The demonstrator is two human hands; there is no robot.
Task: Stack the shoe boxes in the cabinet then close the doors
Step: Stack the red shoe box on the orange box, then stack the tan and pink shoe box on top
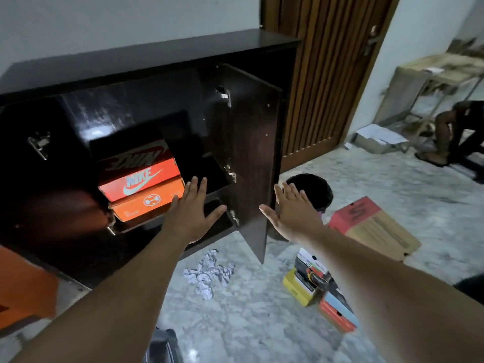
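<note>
Three shoe boxes (138, 179) sit stacked inside the dark cabinet (146, 52), on a shelf toward its right half: a red one on top with its logo upside down, a red-orange one in the middle, an orange one at the bottom. Right door (248, 158) stands open, swung outward, its hinges visible along the inner edge. Left hand (190, 208) is spread flat, fingers extended, held in front of the shelf just right of the bottom box; contact with the box cannot be confirmed. Right hand (290, 209) is likewise spread and empty, raised just beside the outer edge of the open door, apart from it. On the marble floor (248, 310): crumpled paper (207, 273) below the door, a further pile of boxes (322, 292) near the right forearm, and a large red-and-tan box (374, 226) behind it.
</note>
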